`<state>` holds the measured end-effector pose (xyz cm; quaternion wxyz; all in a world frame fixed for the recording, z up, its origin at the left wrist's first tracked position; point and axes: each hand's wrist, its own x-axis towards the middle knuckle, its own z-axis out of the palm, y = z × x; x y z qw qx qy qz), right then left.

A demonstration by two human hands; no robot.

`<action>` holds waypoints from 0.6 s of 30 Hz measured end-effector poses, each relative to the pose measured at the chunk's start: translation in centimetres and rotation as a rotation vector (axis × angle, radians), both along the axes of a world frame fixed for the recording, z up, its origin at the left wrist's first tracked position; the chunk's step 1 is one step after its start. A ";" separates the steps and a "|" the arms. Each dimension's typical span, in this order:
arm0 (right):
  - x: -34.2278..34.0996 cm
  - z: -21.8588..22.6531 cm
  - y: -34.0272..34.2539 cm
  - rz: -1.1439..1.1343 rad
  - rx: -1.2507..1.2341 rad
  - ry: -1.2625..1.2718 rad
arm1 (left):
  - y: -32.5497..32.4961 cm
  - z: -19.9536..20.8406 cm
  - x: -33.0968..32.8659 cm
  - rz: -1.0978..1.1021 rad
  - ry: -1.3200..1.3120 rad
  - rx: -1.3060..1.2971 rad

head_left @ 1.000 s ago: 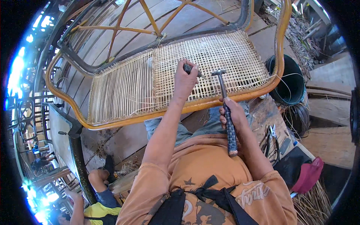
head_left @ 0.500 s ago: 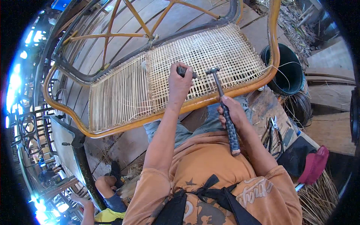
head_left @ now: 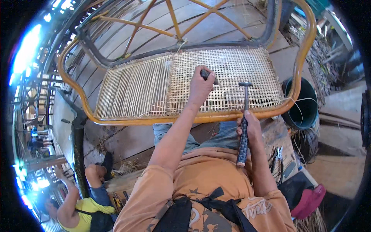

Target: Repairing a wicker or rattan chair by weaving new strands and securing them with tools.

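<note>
My left hand (head_left: pixel 199 89) is closed around a short, dark-handled tool (head_left: pixel 206 74) with a thin pointed tip, held over the tightly woven part of the cane panel (head_left: pixel 235 63). In my right hand (head_left: pixel 253 129) is a hammer (head_left: pixel 246 96), gripped by its dark, wrapped handle. The hammer's small metal head is up over the panel, to the right of the pointed tool and apart from it. The panel fills a bent rattan frame (head_left: pixel 154 121) across my lap; its left part has strands running one way only. Whether the tip touches the weave, I cannot tell.
A dark green bucket (head_left: pixel 305 106) stands right of the frame. Pliers (head_left: pixel 279 154) lie on the wooden bench by my right arm, near a maroon cloth (head_left: pixel 309 201). At lower left sits another person in a yellow shirt (head_left: pixel 75 212). A loose strand sticks out toward the bucket.
The view has shifted, so the frame sits lower and farther right, and more of the other person shows. Both hands keep their tools; the hammer now points more straight ahead.
</note>
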<state>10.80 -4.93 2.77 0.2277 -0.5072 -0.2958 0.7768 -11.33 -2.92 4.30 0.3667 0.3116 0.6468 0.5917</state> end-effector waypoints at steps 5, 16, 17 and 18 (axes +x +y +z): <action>-0.4 0.4 1.1 -0.002 0.079 -0.036 | 1.3 -0.6 -0.7 -0.014 -0.041 0.003; -1.7 -0.4 0.8 -0.069 0.013 0.072 | 2.1 -1.5 -0.4 -0.082 0.043 -0.021; -1.8 -0.3 0.7 -0.074 0.012 0.072 | 2.0 -1.7 -0.3 -0.075 0.066 -0.011; -2.0 -0.1 0.6 -0.076 0.009 0.071 | 2.0 -1.8 -0.1 -0.072 0.089 -0.001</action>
